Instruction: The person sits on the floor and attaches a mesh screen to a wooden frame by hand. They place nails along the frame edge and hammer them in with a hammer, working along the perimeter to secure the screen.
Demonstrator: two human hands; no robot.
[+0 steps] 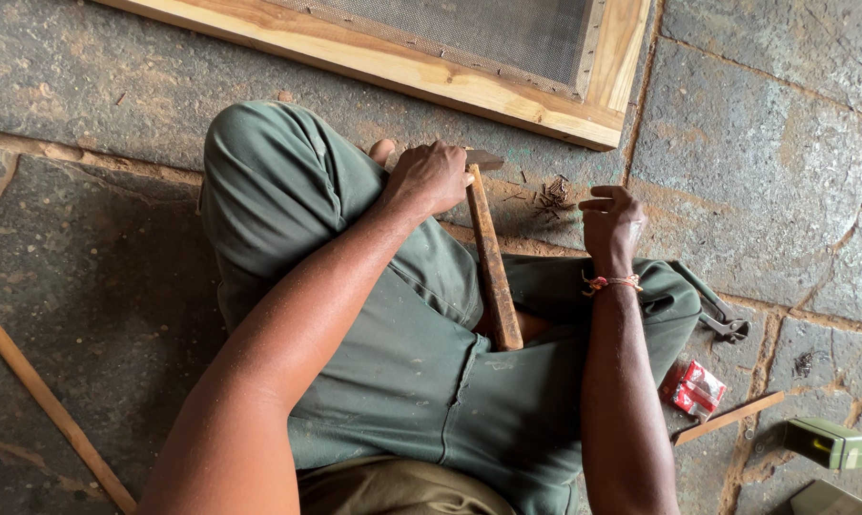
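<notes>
**Hammer choked up at the head, nails just ahead**

Nearest the camera, the person sits cross-legged in green trousers (421, 362) on the stone floor (97, 277). The left hand (429, 177) is closed around the hammer (493, 267) right up by its metal head, the wooden handle trailing back across the lap. The right hand (610, 221) hovers with loosely curled fingers, holding nothing that can be made out, just beside a small heap of nails (551, 195) on the floor.

A grip this close to the head suits light, controlled taps; sliding it down the handle would likely give a fuller swing. Picking one nail cleanly between thumb and forefinger seems wise.

Beyond lies the wooden frame (507, 91) with mesh (469, 29) tacked inside. Off to the right sit pliers (722, 319) and a small red packet (695, 388).
</notes>
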